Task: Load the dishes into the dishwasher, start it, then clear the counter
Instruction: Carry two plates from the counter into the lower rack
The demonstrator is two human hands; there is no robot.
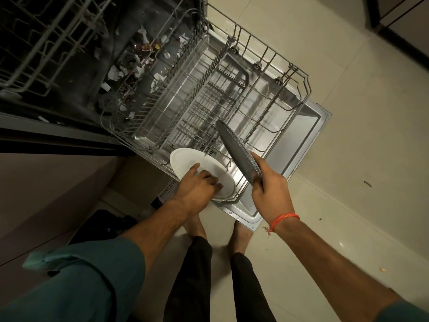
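The dishwasher's lower wire rack [299,73] is pulled out over the open door [311,131]. A white plate [185,162] leans at the rack's near corner, and my left hand [197,184] holds it, fingers curled over its face and near rim. My right hand [269,189] grips a dark grey plate [234,147] by its near edge, held edge-on and tilted over the rack, just right of the white plate. The rest of the rack holds no dishes.
The upper rack [46,36] sticks out at top left. The dishwasher tub floor [139,66] is littered with scraps of paper and debris. Pale tiled floor [348,159] spreads to the right; my bare feet stand just before the door. A dark bag [102,226] lies at lower left.
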